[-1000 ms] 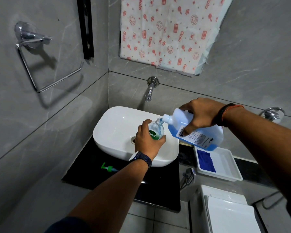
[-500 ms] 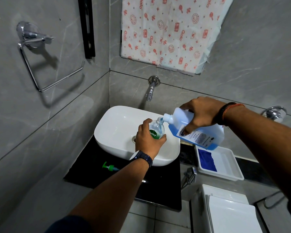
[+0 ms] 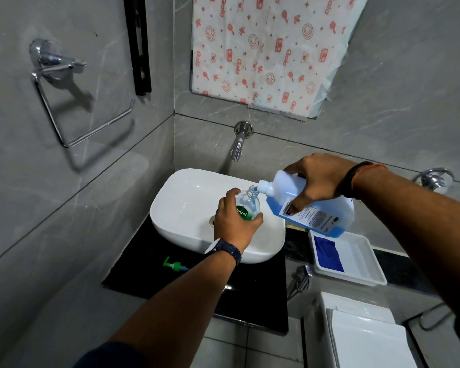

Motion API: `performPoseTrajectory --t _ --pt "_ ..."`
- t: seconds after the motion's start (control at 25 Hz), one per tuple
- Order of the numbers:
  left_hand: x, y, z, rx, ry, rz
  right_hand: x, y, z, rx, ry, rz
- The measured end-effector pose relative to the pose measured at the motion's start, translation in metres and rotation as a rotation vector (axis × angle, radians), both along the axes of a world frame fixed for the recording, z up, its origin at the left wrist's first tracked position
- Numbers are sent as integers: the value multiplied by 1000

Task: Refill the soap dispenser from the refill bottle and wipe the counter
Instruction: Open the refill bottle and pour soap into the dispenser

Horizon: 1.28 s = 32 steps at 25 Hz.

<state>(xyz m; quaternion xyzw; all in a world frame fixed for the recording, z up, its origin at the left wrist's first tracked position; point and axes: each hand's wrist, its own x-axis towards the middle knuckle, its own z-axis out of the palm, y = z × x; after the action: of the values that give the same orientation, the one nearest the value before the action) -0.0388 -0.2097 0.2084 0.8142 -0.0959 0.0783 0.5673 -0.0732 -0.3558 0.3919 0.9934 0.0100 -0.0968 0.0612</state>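
Note:
My left hand (image 3: 233, 221) grips a clear soap dispenser bottle (image 3: 247, 205) with a green label, upright over the white basin (image 3: 186, 197). My right hand (image 3: 316, 181) holds the white refill bottle (image 3: 314, 211), tilted with its neck against the dispenser's open mouth. Blue liquid fills the refill bottle's lower side and runs into the dispenser. The green pump head (image 3: 174, 265) lies on the black counter (image 3: 144, 272) in front of the basin, to its left. A blue cloth (image 3: 328, 252) lies in a white tray (image 3: 361, 264) at the right.
A wall tap (image 3: 238, 146) juts out above the basin. On the left wall hangs a chrome towel ring (image 3: 64, 102). A white toilet cistern (image 3: 364, 333) stands at the lower right, with a chrome valve (image 3: 302, 277) beside the counter's right edge.
Both hands and both bottles hold nearly the same pose. The view has shifted very slightly.

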Motion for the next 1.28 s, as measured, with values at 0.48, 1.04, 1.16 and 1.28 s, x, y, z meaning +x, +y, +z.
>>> performPoseTrajectory --t 0.48,1.04,1.16,1.28 --pt "-4 -1 4 -2 3 2 -3 -1 2 0 1 -11" --pt "-7 -1 6 0 -2 2 -7 4 7 -11 7 -16" --pt "-7 -1 7 -9 0 5 -7 5 8 -24 5 -15" --pt "-8 -1 6 -8 -4 3 -7 5 8 -26 8 -16"
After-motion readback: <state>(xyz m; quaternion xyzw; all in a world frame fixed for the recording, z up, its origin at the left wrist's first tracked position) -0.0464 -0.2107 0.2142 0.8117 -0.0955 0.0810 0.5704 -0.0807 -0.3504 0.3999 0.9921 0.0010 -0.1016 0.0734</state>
